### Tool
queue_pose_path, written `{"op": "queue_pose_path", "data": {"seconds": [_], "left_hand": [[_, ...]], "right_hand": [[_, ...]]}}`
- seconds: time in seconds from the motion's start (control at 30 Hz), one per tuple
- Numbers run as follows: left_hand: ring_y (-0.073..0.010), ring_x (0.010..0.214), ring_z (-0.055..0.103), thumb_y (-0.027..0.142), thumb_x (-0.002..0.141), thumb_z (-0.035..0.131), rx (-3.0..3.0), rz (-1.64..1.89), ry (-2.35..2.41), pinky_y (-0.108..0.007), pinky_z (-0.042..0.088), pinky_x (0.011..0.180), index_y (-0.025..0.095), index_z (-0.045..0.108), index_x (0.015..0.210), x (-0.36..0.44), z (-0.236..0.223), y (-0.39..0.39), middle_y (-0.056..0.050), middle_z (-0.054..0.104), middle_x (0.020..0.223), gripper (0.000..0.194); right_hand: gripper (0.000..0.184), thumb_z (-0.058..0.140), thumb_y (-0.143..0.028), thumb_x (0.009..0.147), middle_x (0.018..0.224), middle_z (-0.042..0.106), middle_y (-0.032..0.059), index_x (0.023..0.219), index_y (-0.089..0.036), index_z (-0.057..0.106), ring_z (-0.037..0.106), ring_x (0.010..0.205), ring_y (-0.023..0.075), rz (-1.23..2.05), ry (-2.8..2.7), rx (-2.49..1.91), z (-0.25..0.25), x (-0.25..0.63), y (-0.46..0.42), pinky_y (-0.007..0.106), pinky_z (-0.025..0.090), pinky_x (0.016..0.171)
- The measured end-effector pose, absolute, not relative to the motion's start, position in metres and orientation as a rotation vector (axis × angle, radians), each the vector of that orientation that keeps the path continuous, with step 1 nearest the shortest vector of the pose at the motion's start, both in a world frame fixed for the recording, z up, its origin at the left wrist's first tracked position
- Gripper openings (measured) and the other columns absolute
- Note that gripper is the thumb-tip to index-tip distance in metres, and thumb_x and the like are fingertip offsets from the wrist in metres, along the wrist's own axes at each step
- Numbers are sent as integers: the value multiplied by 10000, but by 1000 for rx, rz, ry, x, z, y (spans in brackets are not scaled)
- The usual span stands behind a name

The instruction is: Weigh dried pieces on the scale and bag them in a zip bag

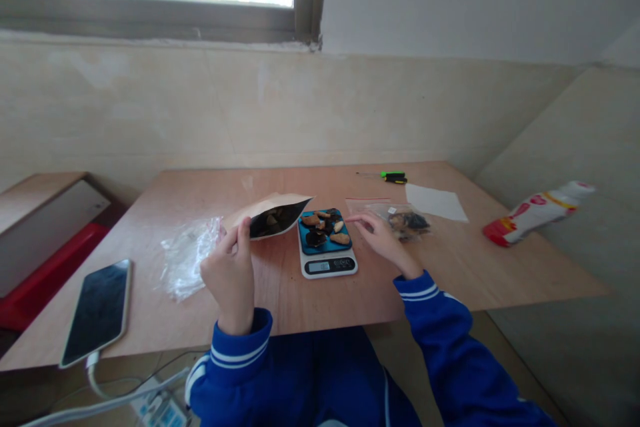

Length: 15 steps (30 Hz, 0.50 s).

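Observation:
My left hand (pixel 233 273) pinches the near edge of a brown paper pouch (pixel 277 199), tilted with its dark mouth open; some pieces show inside. Right of the pouch stands a white kitchen scale (pixel 329 264) with a blue plate. Several brown and black pieces (pixel 325 227), like dried mushrooms, lie spread on it; the display digits are too small to read. My right hand (pixel 377 233) hovers at the scale's right edge, index finger stretched toward the pieces, with nothing visible in it. Behind that hand lies a clear zip bag (pixel 407 221) of similar dark pieces.
Crumpled clear plastic bags (pixel 187 257) lie left of my left hand. A tablet (pixel 97 310) with a plugged-in cable rests at the table's left edge. Screwdrivers (pixel 393 177) and white paper (pixel 436 203) lie at the back right. A red-and-white bottle (pixel 537 213) is at the right edge.

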<state>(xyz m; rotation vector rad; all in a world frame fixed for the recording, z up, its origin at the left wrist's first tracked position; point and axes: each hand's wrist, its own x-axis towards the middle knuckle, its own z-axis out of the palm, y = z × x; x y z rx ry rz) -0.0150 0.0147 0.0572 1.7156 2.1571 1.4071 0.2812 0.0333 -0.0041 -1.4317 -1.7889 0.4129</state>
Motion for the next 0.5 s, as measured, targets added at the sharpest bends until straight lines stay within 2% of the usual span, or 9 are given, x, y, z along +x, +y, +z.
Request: {"op": "queue_pose_path", "data": {"seconds": [0.13,0.3,0.5], "left_hand": [[-124,482,340,500,903,473,1701,1403,2173,-272,223,539,177,722,699,-15,59,17,-4,470,478,456],[-170,530,476,539,903,433,1705,1342,2227,-283,256,550,188,747,759,-22,71,29,-47,570,528,493],[-257,709,597,567,893,407,1690,1255,2384,-342,352,628,166,759,881,-33,103,62,-109,657,657,534]], "right_hand": [[256,455,-232,905,999,697,83,949,-203,706,630,982,225,426,-1770,-1386,-8,279,23,386,480,887],[245,473,-269,910,1011,689,80,966,-221,706,627,987,224,484,-1681,-1393,-20,276,3,385,488,883],[254,471,-305,922,1042,687,79,995,-226,701,616,1029,216,604,-1582,-1447,-32,273,-33,356,490,889]]}}
